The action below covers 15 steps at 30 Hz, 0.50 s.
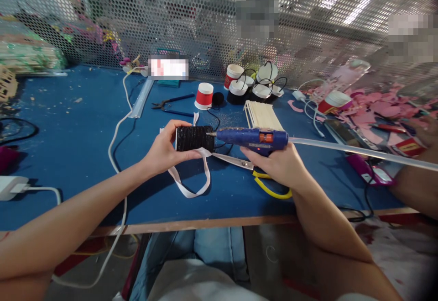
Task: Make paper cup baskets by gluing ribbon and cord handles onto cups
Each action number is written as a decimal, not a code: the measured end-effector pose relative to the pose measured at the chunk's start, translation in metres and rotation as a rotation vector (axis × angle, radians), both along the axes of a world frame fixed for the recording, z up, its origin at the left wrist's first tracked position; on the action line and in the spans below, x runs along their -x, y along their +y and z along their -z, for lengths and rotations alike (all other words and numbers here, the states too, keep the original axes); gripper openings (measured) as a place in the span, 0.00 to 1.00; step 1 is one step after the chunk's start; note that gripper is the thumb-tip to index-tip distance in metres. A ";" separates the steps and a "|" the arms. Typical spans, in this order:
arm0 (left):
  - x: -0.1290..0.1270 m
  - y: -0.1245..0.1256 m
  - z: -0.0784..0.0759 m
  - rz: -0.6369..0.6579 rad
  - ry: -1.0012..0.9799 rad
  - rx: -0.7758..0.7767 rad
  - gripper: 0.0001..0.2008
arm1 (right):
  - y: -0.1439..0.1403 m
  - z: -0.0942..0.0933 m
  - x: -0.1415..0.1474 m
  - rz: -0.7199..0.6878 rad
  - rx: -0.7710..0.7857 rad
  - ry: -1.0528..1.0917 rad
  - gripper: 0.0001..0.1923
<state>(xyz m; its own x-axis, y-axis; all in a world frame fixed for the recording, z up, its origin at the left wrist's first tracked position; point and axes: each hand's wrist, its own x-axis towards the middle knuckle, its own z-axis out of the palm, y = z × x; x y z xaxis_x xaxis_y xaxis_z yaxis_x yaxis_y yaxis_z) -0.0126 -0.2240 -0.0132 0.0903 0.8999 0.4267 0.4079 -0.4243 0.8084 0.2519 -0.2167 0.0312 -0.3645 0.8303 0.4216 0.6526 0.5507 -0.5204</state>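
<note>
My left hand grips a paper cup wrapped in black cord, lying sideways between thumb and fingers. From under my left thumb a white ribbon loops down toward the table. My right hand is closed around a blue hot glue gun, its nozzle at the right end of the black wrapping; whether it touches I cannot tell. A long clear glue stick runs out of the gun's back. Below the gun lie scissors with yellow handles, partly hidden by my right hand.
Pliers, a red-and-white paper cup and several black-wrapped cups stand or lie behind. Wooden sticks sit nearer. A white cable crosses the left side. At right are pink scraps and another person's arm.
</note>
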 end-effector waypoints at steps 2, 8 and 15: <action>-0.001 0.001 -0.002 -0.010 -0.052 0.036 0.31 | -0.001 -0.002 -0.001 -0.054 -0.029 -0.052 0.08; -0.002 0.002 -0.003 -0.062 -0.126 0.078 0.27 | -0.004 -0.006 0.003 -0.120 -0.055 -0.036 0.08; -0.001 0.002 -0.002 -0.027 -0.109 0.033 0.31 | -0.003 -0.007 0.003 0.012 0.144 0.072 0.09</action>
